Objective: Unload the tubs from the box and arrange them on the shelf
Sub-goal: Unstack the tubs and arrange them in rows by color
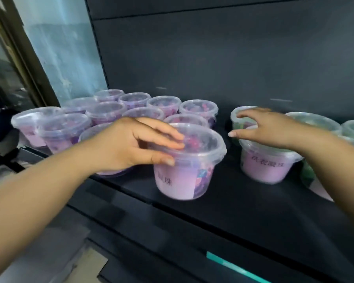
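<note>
A clear tub with a purple label (184, 176) stands near the front of the black shelf (243, 203). My left hand (129, 144) grips its rim, fingers on the lid and thumb against the side. To the right stands a second purple tub (266, 170). My right hand (270, 127) is spread over its lid with fingers loosely bent, closed on nothing. Several purple tubs (104, 113) are grouped in rows at the shelf's left. The box is out of view.
Green tubs (315, 121) stand behind and to the right of my right hand, one partly hidden by it. The shelf's dark back panel (213, 58) rises behind. A lower shelf edge with a teal strip (233, 266) lies below. A glass pane (59, 48) is at the left.
</note>
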Demonstrator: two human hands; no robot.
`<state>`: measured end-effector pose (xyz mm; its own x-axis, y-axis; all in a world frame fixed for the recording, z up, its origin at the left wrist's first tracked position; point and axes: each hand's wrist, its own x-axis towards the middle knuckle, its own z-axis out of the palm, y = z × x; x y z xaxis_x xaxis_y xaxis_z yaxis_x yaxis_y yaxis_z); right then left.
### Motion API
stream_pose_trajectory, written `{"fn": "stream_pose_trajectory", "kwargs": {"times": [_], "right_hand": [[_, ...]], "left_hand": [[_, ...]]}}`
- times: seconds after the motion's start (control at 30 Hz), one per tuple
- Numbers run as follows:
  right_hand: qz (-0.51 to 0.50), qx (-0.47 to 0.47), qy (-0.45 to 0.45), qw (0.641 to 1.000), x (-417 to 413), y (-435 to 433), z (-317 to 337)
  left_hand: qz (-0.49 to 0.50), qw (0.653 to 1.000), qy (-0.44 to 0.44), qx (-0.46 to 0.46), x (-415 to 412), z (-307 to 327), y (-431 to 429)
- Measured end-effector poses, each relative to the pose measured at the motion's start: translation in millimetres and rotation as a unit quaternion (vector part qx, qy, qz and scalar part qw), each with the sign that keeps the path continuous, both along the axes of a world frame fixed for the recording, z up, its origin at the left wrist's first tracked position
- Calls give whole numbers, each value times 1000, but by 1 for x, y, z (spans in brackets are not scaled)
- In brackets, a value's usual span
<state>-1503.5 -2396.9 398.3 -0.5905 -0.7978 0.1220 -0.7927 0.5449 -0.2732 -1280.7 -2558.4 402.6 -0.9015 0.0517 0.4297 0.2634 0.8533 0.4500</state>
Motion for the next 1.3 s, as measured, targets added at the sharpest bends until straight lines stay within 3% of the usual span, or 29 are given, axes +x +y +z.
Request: {"fn": "stream_pose_trajectory", "kwargs": {"times": [0.17, 0.33, 0.83, 0.93, 1.07, 1.17, 1.27, 1.3], "right_hand": [[-47, 53, -14, 997, 0, 1, -19], [-70, 91, -2, 993, 7, -2, -20], [-100, 72, 43, 991, 33, -13, -25], [-80, 29, 33, 996, 40, -14, -24], [-68, -135, 31, 988, 53, -5, -18], [-64, -136, 59, 987, 64, 6, -15], [-29, -108, 95, 989, 81, 7, -17], [-7, -123, 64, 990, 89, 2, -19]], "left_hand": [[16, 996, -81, 17, 10, -23, -7], [48, 993, -103, -5, 15, -23, -18], [99, 984, -108, -99, 21, -17, -28], [110, 981, -120, -108, 21, -15, -32], [106, 979, -116, -129, 21, -13, -32], [131, 981, -68, -124, 28, -8, -37], [213, 975, 0, -59, 37, -6, -55], [244, 969, 4, -37, 41, -10, -63]]}}
